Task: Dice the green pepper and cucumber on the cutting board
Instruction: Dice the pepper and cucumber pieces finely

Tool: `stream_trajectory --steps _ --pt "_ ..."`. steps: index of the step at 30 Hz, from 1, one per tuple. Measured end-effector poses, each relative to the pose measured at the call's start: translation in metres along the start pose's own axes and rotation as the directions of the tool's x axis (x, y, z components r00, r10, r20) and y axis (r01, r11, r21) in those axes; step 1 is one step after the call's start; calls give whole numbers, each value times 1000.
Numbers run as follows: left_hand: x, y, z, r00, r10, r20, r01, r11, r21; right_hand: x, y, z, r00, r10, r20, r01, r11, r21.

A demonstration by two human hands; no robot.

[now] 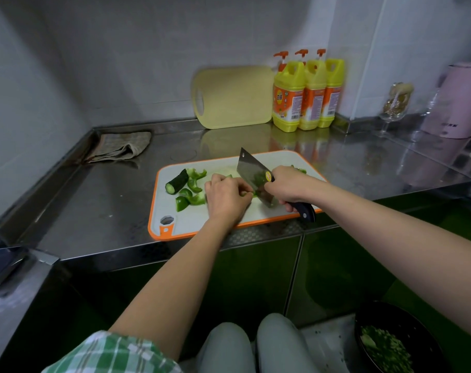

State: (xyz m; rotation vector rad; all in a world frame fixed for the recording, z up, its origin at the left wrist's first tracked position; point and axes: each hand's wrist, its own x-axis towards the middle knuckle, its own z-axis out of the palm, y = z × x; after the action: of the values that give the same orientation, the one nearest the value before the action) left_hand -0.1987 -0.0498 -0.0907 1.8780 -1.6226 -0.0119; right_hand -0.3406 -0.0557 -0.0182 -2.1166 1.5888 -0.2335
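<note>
Stainless-steel counter [108,205] carrying a white, orange-rimmed cutting board [191,222], over which we are looking down at a person's two bare hands. The right hand [288,187] is wrapping its fingers round the black handle of a cleaver [252,175], whose blade is standing edge-down on the board. The left hand [226,196] is curling its fingertips over a small green strip [248,194] and pinning it to the board, just beside the blade. We cannot tell whether that strip is pepper or cucumber. A cucumber stub [176,182] is lying near the board's far left corner. Several green pepper pieces [191,195] are clustering between the stub and the left hand. A yellow board [234,96] is leaning against the back wall, and three detergent bottles [307,95] are standing just beside it. A folded cloth [121,146] is lying at far left. A dark bowl [385,345] of diced greens is sitting at lower right.
</note>
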Motion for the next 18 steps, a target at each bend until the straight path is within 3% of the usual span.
stream_trajectory --steps 13,18 --pt "-2 1 -1 1000 15 17 -15 1000 8 11 0 4 993 27 -117 -24 999 29" --pt "-2 0 0 1000 -10 10 10 1000 -19 1 -3 -7 998 -5 -68 8 999 43"
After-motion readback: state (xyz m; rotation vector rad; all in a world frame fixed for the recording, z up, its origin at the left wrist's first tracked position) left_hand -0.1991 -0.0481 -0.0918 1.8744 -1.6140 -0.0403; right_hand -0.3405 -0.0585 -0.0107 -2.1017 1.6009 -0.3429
